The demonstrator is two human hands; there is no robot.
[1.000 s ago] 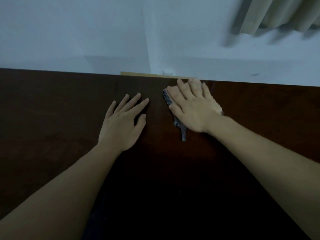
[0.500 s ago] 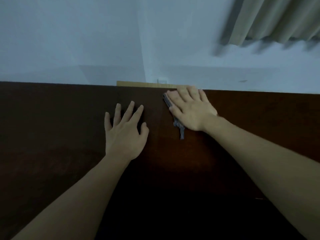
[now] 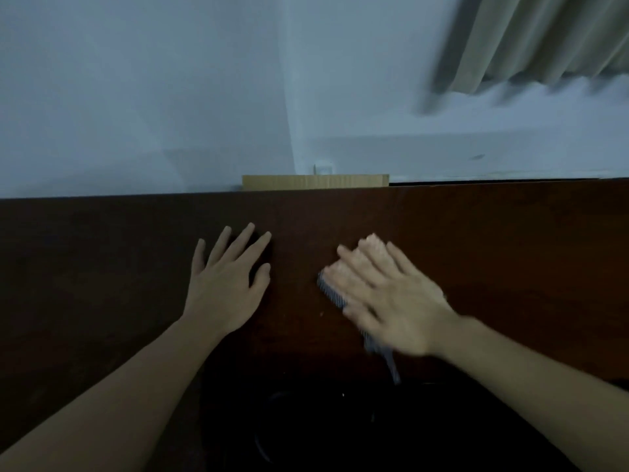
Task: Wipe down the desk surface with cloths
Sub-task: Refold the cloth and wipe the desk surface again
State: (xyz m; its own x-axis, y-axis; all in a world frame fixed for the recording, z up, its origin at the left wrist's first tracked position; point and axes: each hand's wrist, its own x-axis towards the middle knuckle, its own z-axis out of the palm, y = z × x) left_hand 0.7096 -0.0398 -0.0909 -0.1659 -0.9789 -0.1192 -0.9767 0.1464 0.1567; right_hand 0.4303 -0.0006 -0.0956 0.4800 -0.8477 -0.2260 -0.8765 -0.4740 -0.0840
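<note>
From the head camera I see the dark brown desk (image 3: 510, 253) filling the lower frame. My left hand (image 3: 226, 287) lies palm-down on it, fingers straight and spread, holding nothing. My right hand (image 3: 391, 301), blurred, lies flat with straight fingers pressing a grey striped cloth (image 3: 332, 292) onto the desk; the cloth peeks out at the thumb side and trails below the palm. Behind the desk's far edge I see a tan cardboard piece (image 3: 315, 182), a white wall (image 3: 136, 97) and a beige curtain (image 3: 544, 42).
</note>
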